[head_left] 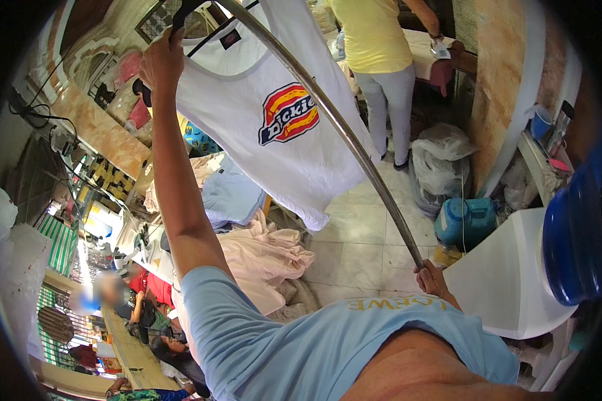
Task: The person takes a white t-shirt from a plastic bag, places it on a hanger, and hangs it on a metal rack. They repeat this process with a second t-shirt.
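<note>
Up at the top left, my left hand (161, 63) is closed around the end of a black clothes hanger (188, 12). A white sleeveless shirt (237, 123) with a red, yellow and black chest print hangs from it, its hem drooping toward the floor. My right hand (435, 279) grips the lower end of a long metal pole (346, 137) by my right side. The pole slants up in front of the shirt and leaves the picture at the top. Where its upper end meets the hanger, if at all, is out of view.
Pale pink cloth (264, 257) and a folded light blue garment (231, 194) lie on the left. A person in a yellow top (371, 33) stands at a far table. To the right are clear plastic bags (440, 160), a teal jug (467, 222) and a white container (515, 274).
</note>
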